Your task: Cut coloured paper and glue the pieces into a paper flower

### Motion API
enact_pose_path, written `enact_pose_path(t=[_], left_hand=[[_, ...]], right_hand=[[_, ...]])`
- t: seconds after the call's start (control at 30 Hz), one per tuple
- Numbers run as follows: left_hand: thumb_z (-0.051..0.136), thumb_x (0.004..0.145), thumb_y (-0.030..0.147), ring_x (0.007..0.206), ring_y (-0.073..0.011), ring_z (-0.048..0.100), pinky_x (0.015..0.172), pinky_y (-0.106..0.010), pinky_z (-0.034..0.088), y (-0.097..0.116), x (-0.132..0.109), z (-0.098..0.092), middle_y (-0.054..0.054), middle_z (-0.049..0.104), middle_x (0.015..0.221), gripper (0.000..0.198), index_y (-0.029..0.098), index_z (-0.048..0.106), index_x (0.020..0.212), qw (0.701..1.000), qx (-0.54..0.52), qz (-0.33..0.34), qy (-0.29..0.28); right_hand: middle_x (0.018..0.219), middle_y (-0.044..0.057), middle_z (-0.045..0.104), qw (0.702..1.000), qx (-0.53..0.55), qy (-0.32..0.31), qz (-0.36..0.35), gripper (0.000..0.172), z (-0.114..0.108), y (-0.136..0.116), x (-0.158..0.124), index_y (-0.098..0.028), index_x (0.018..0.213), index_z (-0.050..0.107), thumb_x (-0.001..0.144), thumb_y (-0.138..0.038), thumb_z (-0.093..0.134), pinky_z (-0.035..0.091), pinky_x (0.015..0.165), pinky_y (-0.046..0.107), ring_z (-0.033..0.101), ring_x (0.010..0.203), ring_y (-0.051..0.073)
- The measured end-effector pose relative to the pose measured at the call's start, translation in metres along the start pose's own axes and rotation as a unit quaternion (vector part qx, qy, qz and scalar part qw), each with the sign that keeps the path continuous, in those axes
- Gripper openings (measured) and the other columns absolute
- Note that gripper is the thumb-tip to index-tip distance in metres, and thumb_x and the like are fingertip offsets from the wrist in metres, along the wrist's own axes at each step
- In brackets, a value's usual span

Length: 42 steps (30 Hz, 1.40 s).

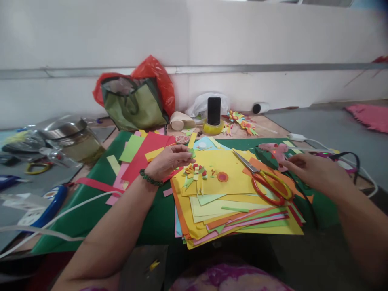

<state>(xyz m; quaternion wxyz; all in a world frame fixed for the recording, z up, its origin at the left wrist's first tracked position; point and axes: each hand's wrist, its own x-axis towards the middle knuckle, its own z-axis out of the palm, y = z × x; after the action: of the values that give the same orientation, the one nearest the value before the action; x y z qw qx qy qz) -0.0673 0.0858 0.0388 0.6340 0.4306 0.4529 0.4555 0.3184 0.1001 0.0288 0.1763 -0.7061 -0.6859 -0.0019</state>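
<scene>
My left hand [172, 161], with a green bead bracelet on the wrist, pinches a small green paper piece [192, 153] above the pile. Just below it, a paper flower [196, 173] of red, yellow and green strips lies on the yellow paper sheets [239, 169]. Beside the flower is a small orange-red paper disc [222, 177]. At the right, the fingertips of my right hand [303, 166] are closed at the handle of a pink hot glue gun [277, 152] with a lit red light; part of the grip is hidden. Scissors with red and yellow handles [263, 180] lie between my hands.
Red paper [145, 155] and other coloured sheets lie on the green cover [91, 198]. A phone [214, 111] stands in a yellow tape roll [212, 127] at the back. A glass jar [72, 139], a green bag [136, 105] and white cables [60, 210] are at the left.
</scene>
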Motion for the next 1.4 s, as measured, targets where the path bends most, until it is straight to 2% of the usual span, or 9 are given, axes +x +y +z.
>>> enact_pose_path(t=[0.17, 0.27, 0.4, 0.53, 0.8, 0.9, 1.03, 1.2, 1.4], left_hand=[[0.082, 0.059, 0.026, 0.070, -0.0141, 0.068, 0.063, -0.022, 0.049, -0.009, 0.000, 0.009, 0.002, 0.063, 0.067, 0.029, 0.016, 0.058, 0.072, 0.999, 0.028, 0.023, -0.012], [0.077, 0.066, 0.032, 0.067, -0.0131, 0.063, 0.062, -0.025, 0.049, -0.016, -0.001, 0.018, 0.000, 0.064, 0.070, 0.024, 0.017, 0.059, 0.073, 0.983, 0.122, 0.136, 0.014], [0.066, 0.077, 0.038, 0.073, -0.0146, 0.059, 0.064, -0.027, 0.050, -0.023, -0.007, 0.026, -0.004, 0.066, 0.078, 0.020, 0.020, 0.062, 0.071, 0.881, 0.291, 0.364, 0.081], [0.059, 0.084, 0.034, 0.075, -0.0149, 0.061, 0.067, -0.028, 0.051, -0.024, -0.013, 0.028, -0.005, 0.067, 0.078, 0.017, 0.021, 0.064, 0.074, 0.824, 0.357, 0.432, 0.081], [0.054, 0.079, 0.019, 0.085, -0.0155, 0.063, 0.072, -0.027, 0.053, -0.016, -0.002, 0.010, -0.006, 0.070, 0.094, 0.015, 0.017, 0.065, 0.089, 0.871, 0.370, 0.323, 0.014], [0.053, 0.075, 0.013, 0.090, -0.0182, 0.063, 0.079, -0.031, 0.051, -0.018, 0.010, -0.001, -0.006, 0.070, 0.096, 0.019, 0.017, 0.066, 0.089, 0.844, 0.466, 0.267, 0.014], [0.055, 0.076, 0.015, 0.094, -0.0207, 0.062, 0.085, -0.035, 0.049, -0.028, 0.021, -0.009, -0.006, 0.069, 0.099, 0.021, 0.018, 0.068, 0.093, 0.802, 0.560, 0.206, -0.005], [0.058, 0.080, 0.028, 0.089, -0.0203, 0.063, 0.072, -0.029, 0.048, -0.037, 0.027, -0.009, -0.008, 0.070, 0.099, 0.026, 0.015, 0.065, 0.101, 0.809, 0.573, 0.128, -0.028], [0.060, 0.079, 0.025, 0.082, -0.0197, 0.063, 0.067, -0.027, 0.045, -0.039, 0.027, -0.006, -0.008, 0.069, 0.092, 0.027, 0.015, 0.066, 0.102, 0.775, 0.620, 0.110, -0.051]], right_hand=[[0.077, 0.006, 0.067, 0.945, 0.272, -0.062, -0.171, 0.034, -0.009, -0.085, -0.038, -0.021, 0.075, 0.061, 0.081, -0.054, 0.055, 0.052, 0.063, 0.036, 0.063, 0.067, 0.020], [0.090, 0.006, 0.066, 0.891, 0.382, -0.114, -0.216, 0.028, 0.010, -0.133, -0.034, -0.020, 0.086, 0.058, 0.080, -0.047, 0.061, 0.056, 0.068, 0.034, 0.066, 0.077, 0.019], [0.093, 0.005, 0.065, 0.842, 0.469, -0.109, -0.244, 0.026, 0.035, -0.167, -0.019, -0.021, 0.090, 0.055, 0.077, -0.040, 0.066, 0.057, 0.069, 0.033, 0.066, 0.077, 0.017], [0.084, 0.004, 0.067, 0.822, 0.497, -0.070, -0.269, 0.018, 0.042, -0.175, -0.015, -0.022, 0.080, 0.059, 0.080, -0.039, 0.064, 0.055, 0.077, 0.035, 0.064, 0.077, 0.017], [0.064, -0.002, 0.062, 0.780, 0.586, -0.178, -0.131, 0.030, 0.036, -0.168, -0.014, -0.019, 0.075, 0.060, 0.062, -0.039, 0.079, 0.050, 0.059, 0.027, 0.057, 0.059, 0.012], [0.058, -0.005, 0.060, 0.767, 0.593, -0.229, -0.091, 0.036, 0.036, -0.167, -0.018, -0.020, 0.078, 0.055, 0.058, -0.035, 0.081, 0.046, 0.051, 0.024, 0.057, 0.053, 0.011], [0.059, -0.002, 0.062, 0.797, 0.535, -0.262, -0.093, 0.028, 0.045, -0.170, -0.029, -0.018, 0.070, 0.060, 0.060, -0.035, 0.079, 0.047, 0.052, 0.024, 0.058, 0.053, 0.011], [0.055, 0.000, 0.062, 0.816, 0.493, -0.297, -0.060, 0.026, 0.071, -0.174, -0.032, -0.016, 0.067, 0.069, 0.057, -0.037, 0.079, 0.048, 0.049, 0.024, 0.058, 0.050, 0.012], [0.044, -0.003, 0.055, 0.809, 0.467, -0.357, 0.002, 0.027, 0.079, -0.174, -0.029, -0.015, 0.071, 0.069, 0.056, -0.035, 0.080, 0.028, 0.031, 0.018, 0.046, 0.036, 0.008]])
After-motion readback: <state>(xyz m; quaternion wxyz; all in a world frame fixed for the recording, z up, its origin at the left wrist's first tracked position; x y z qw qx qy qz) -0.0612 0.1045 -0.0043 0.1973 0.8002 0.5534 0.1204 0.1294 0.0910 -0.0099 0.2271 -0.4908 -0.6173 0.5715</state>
